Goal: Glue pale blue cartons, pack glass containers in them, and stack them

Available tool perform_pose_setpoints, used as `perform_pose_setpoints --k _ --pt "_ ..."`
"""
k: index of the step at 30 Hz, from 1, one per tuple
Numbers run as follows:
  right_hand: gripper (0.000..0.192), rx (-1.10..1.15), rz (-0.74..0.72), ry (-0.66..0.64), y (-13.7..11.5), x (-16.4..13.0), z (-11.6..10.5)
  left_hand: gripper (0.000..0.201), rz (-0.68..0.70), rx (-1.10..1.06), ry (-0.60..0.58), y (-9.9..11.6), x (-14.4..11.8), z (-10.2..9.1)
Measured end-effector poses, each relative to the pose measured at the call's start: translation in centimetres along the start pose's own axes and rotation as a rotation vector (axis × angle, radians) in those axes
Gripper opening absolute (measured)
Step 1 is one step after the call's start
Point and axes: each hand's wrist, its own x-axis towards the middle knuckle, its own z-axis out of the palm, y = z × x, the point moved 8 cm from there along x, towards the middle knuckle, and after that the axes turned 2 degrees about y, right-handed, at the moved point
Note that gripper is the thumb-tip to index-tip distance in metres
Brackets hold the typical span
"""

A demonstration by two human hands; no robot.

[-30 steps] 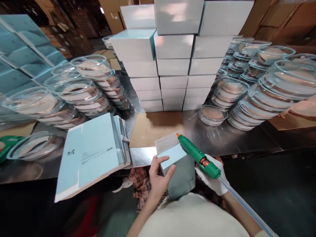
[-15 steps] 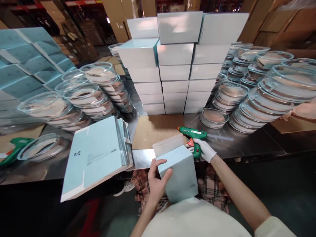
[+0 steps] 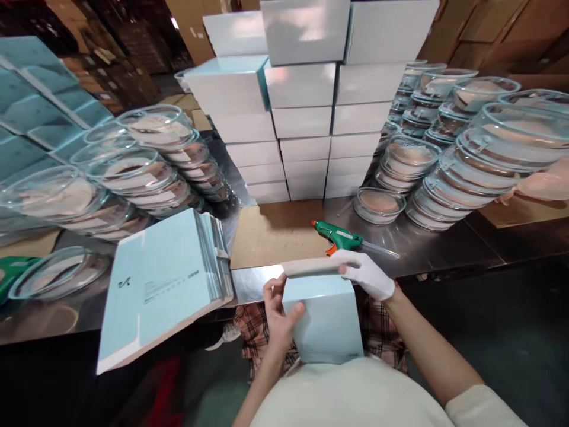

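Packing warehouse, stacked boxes (image 3: 302,118), glass dishes (image 3: 146,160), cartons (image 3: 502,29)
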Motion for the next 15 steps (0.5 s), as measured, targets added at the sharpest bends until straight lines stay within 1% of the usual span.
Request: perform_pose_setpoints --k 2,3,4,6,7,8,10,11,12,13,15 --pt "0.075 -0.101 -0.165 -0.198 -1.3 -1.1 0.9 0.065 0.004 -0.107 -0.004 -0.2 0.4 0.0" --pt "0.073 -0.164 -0.222 -0.261 -1.7 -1.7 1.2 0.063 0.026 -0.117 -0.016 -0.1 0.5 0.0" --pt "0.066 -0.235 -0.260 -0.286 -2.1 -2.1 1.4 0.056 0.053 -0.098 -0.034 0.1 0.7 0.1" --pt "0.043 -0.361 -0.307 -0.264 -2.6 -2.5 1.7 0.038 0.100 -0.023 -0.072 0.5 0.8 0.4" --pt "0.033 -0.390 -0.334 -0.254 -2.8 -2.5 1.9 0.033 0.110 0.014 -0.088 0.6 0.8 0.6" --pt "0.026 -0.393 -0.363 -0.254 -3.1 -2.5 2.2 0.032 0.111 0.044 -0.099 0.7 0.8 0.7" --pt "0.022 -0.373 -0.401 -0.240 -3.1 -2.6 2.5 0.032 0.106 0.077 -0.094 1.0 0.8 0.7" --pt "0.023 -0.375 -0.401 -0.200 -2.8 -2.6 2.3 0.032 0.110 0.090 -0.072 1.2 1.0 0.5" --pt "0.027 -0.387 -0.388 -0.126 -2.4 -2.8 1.8 0.032 0.119 0.099 -0.028 1.6 1.2 0.0" --pt "0.037 -0.396 -0.368 -0.004 -1.9 -3.1 1.0 0.031 0.134 0.097 0.043 2.1 1.5 -0.8" --pt "0.063 -0.367 -0.280 0.287 -0.3 -4.8 -1.0 0.030 0.167 0.073 0.248 3.1 2.0 -3.0"
